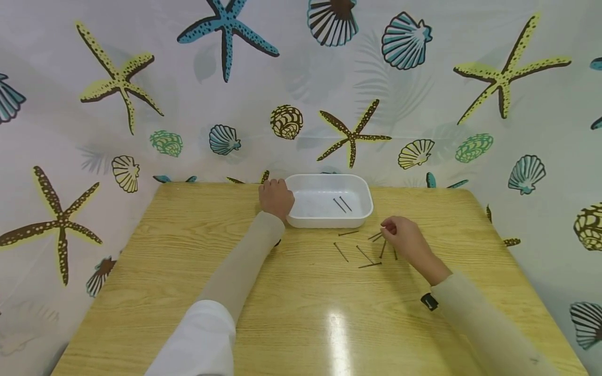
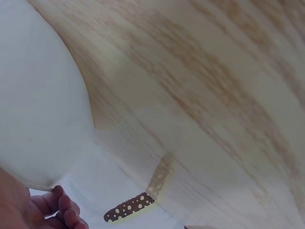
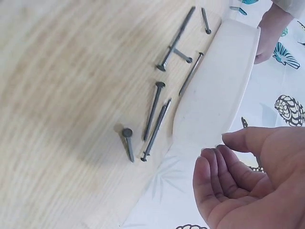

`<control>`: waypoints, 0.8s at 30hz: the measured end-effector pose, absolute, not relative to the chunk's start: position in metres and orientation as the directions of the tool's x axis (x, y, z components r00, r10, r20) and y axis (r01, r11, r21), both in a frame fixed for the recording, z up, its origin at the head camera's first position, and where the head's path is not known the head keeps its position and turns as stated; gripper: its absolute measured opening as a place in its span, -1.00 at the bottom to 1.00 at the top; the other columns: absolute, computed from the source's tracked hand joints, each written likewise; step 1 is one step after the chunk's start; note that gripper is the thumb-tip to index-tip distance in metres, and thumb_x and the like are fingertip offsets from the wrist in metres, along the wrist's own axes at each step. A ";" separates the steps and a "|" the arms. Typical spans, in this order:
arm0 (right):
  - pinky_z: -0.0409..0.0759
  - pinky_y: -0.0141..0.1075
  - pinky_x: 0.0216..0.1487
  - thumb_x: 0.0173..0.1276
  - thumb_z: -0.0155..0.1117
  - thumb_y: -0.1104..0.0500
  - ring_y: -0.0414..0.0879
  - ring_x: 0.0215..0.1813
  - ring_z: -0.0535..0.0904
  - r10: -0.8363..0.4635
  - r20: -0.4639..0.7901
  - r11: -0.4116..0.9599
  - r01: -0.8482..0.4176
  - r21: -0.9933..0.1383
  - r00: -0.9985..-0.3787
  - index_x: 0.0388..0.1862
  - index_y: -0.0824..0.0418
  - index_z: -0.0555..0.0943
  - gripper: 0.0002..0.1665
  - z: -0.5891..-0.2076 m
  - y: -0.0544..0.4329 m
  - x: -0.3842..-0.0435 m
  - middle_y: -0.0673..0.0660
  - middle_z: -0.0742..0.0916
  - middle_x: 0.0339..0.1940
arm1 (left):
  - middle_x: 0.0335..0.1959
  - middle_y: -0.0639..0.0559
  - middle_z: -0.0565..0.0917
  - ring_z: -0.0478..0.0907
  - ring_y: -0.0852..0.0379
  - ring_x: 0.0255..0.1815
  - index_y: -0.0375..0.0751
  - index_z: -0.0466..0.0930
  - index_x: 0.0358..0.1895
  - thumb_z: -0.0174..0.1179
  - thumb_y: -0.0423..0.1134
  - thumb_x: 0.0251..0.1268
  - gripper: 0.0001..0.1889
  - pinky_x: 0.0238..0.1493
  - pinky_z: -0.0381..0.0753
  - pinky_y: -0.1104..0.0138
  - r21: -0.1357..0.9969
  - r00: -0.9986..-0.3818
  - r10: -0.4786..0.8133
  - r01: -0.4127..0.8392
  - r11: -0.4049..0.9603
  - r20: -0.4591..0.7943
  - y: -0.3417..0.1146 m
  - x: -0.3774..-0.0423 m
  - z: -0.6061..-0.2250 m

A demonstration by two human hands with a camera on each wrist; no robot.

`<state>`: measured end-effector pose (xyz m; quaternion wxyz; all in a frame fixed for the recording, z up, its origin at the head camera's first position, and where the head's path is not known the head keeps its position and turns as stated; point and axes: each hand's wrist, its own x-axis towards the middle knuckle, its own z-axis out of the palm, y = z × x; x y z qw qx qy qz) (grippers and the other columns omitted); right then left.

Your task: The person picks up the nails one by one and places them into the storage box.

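A white plastic tub [image 1: 329, 223] stands at the back of the table, with two nails [image 1: 345, 203] lying inside. My left hand [image 1: 276, 198] grips the tub's left rim; in the left wrist view its curled fingers [image 2: 70, 212] touch the rim's edge. Several dark nails [image 1: 340, 251] lie scattered on the wood in front of the tub. Above the right end of this scatter hovers my right hand [image 1: 406, 237]. The right wrist view shows its thumb and loosely bent fingers [image 3: 202, 174] slightly apart, with no nail visible between them. Nails [image 3: 153, 112] lie beyond them on the tabletop.
The wooden table [image 1: 301, 308] extends toward me and to both sides. Behind it hangs a pale cloth [image 1: 263, 104] printed with starfish and shells, meeting the table's back edge close behind the tub.
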<state>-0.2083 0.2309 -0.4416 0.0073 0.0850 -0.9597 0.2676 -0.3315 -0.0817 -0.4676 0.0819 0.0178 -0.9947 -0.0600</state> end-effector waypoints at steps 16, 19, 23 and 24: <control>0.54 -0.16 -0.20 0.33 0.18 0.18 -0.06 -0.25 0.57 -0.234 -0.067 0.812 -0.157 -0.563 -0.970 -0.15 0.34 0.58 -0.76 -0.468 0.220 -0.191 0.11 0.65 -0.31 | -0.19 -0.11 0.57 0.42 -0.08 -0.06 -0.25 0.54 -0.11 -0.12 -0.12 0.34 -0.68 0.06 0.32 0.09 0.135 -0.987 -0.053 -0.033 0.990 0.151 -0.083 -0.335 -0.470; 0.54 -0.17 -0.20 0.32 0.20 0.18 -0.07 -0.25 0.58 -0.246 -0.074 0.807 -0.162 -0.568 -0.966 -0.15 0.34 0.59 -0.76 -0.472 0.217 -0.190 0.10 0.66 -0.32 | -0.19 -0.11 0.57 0.43 -0.08 -0.06 -0.25 0.54 -0.11 -0.11 -0.11 0.33 -0.68 0.06 0.33 0.08 0.136 -0.986 -0.050 -0.029 0.990 0.156 -0.083 -0.335 -0.471; 0.55 -0.18 -0.21 0.31 0.22 0.19 -0.08 -0.26 0.58 -0.263 -0.073 0.809 -0.178 -0.561 -0.962 -0.16 0.34 0.60 -0.76 -0.475 0.214 -0.191 0.10 0.66 -0.32 | -0.18 -0.11 0.58 0.43 -0.08 -0.06 -0.25 0.54 -0.11 -0.08 -0.10 0.33 -0.68 0.05 0.34 0.08 0.136 -0.984 -0.048 -0.025 0.990 0.169 -0.083 -0.335 -0.471; 0.55 -0.18 -0.21 0.30 0.22 0.19 -0.08 -0.26 0.58 -0.264 -0.072 0.810 -0.181 -0.557 -0.962 -0.16 0.34 0.60 -0.77 -0.476 0.214 -0.191 0.10 0.66 -0.32 | -0.18 -0.12 0.58 0.44 -0.08 -0.06 -0.25 0.55 -0.11 -0.08 -0.10 0.34 -0.68 0.05 0.34 0.09 0.137 -0.984 -0.048 -0.024 0.990 0.172 -0.083 -0.334 -0.471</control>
